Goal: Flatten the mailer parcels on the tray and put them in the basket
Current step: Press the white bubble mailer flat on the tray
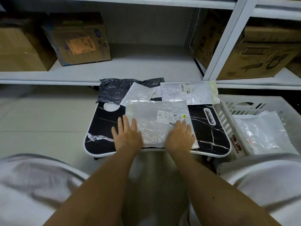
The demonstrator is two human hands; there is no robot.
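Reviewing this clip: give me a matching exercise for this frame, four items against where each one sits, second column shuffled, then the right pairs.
Things:
1. dark grey mailer
2. white mailer with the yellowed end flap
3. white mailer under both hands
4. white mailer in the basket

Places:
A. near middle of the tray, pressed flat
B. far left of the tray
C. right of the tray, inside the slatted white basket
D. far right of the tray

Pairs: 1-B, 2-D, 3-A, 4-C

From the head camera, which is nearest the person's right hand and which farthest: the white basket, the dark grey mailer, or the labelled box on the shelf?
From the right hand:
1. White basket, just to its right.
2. Dark grey mailer, at the tray's far left corner.
3. Labelled box, up on the shelf, far left.
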